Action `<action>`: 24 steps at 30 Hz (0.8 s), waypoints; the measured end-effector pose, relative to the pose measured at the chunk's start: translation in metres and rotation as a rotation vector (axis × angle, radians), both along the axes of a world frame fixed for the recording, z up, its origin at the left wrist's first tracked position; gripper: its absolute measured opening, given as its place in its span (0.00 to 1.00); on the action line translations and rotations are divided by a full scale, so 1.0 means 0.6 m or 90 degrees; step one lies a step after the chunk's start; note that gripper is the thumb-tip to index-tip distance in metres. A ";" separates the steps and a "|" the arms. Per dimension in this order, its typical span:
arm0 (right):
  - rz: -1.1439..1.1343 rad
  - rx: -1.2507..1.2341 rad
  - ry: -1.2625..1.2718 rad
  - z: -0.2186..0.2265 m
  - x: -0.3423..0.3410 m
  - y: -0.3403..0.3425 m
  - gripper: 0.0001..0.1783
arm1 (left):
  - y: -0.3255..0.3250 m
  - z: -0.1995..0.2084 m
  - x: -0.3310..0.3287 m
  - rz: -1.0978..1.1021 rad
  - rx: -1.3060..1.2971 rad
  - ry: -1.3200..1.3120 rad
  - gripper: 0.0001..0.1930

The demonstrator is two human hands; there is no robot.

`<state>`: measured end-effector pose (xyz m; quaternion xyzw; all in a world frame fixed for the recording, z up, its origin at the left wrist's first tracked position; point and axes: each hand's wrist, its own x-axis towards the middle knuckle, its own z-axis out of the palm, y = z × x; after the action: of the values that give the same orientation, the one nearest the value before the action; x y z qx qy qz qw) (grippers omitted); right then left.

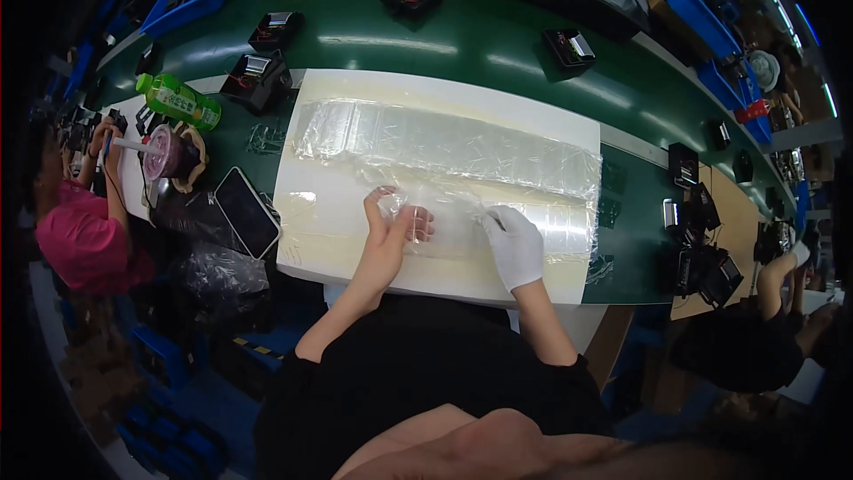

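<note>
Clear film (455,224) over the near half of the white board (324,253) seems best kept lightly taut, the gloved right hand (517,247) pinching it, the bare left hand (389,229) loosely curled, grip unclear.

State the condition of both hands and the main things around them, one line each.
Thin clear plastic film between the hands: crumpled, see-through
Bare left hand: fingers curled at the film, grip unclear
White-gloved right hand: pinching the film
Long clear plastic sheet: spread out, wrinkled
White rectangular board: partly covered
Green plastic bottle: capped
Cup of purple drink: straw in
Black-framed rectangular tablet: screen up, on or off unclear
</note>
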<state>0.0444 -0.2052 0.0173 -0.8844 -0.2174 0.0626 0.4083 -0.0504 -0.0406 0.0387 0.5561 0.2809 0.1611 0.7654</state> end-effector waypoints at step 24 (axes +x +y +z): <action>0.033 0.268 0.184 0.070 0.016 -0.052 0.09 | 0.091 0.039 -0.088 -0.239 0.269 0.274 0.10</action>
<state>0.0540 -0.2362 0.0591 -0.7560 -0.1877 0.1523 0.6083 -0.1032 0.0142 0.0619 0.7651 0.2889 -0.0487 0.5733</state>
